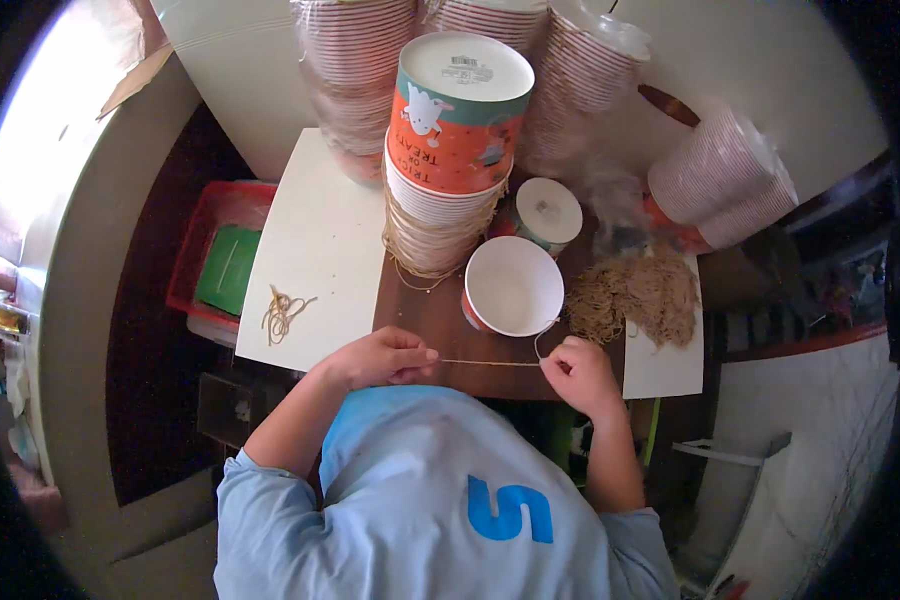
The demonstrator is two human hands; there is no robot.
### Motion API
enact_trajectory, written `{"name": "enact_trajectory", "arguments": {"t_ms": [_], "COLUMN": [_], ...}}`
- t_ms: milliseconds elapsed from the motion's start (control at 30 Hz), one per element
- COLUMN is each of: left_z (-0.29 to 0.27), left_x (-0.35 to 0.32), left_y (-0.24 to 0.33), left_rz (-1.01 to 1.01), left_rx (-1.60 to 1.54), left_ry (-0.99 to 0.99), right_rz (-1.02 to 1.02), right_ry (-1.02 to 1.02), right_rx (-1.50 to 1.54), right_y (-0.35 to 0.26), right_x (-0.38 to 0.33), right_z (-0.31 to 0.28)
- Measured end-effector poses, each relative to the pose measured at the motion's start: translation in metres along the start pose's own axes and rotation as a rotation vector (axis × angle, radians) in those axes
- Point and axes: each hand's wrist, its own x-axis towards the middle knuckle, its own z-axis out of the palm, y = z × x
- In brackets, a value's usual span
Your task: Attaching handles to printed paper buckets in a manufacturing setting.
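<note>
A string (490,363) is stretched taut between my two hands, just in front of the table edge. My left hand (385,357) pinches its left end. With fingers closed, my right hand (578,377) grips the other side, and a loop of string rises from there to the rim of a paper bucket (515,285). This bucket stands upright, white inside with an orange outer wall. Behind it rises a tall nested stack of upside-down buckets (465,135), orange and green with a white ghost figure, with strings hanging around its lower rims.
A tangled heap of brown strings (635,297) lies to the right. A few loose strings (284,314) rest on the white board at left. Another upside-down bucket (548,210) stands behind. Wrapped bucket stacks (355,60) line the back; another wrapped stack (720,180) leans at right. A red crate (185,250) sits left.
</note>
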Motion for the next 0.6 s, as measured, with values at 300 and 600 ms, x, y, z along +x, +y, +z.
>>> {"name": "enact_trajectory", "arguments": {"t_ms": [300,600], "left_z": [0.036,0.034], "left_x": [0.021,0.014], "left_y": [0.006,0.009], "left_rz": [0.082,-0.055], "left_rx": [-0.073,-0.457], "left_ry": [-0.158,-0.126], "right_rz": [-0.276,-0.315], "right_ry": [-0.132,0.104], "right_rx": [0.324,0.173], "right_y": [-0.057,-0.037], "right_x": [0.005,0.013], "right_z": [0.061,0.071]}}
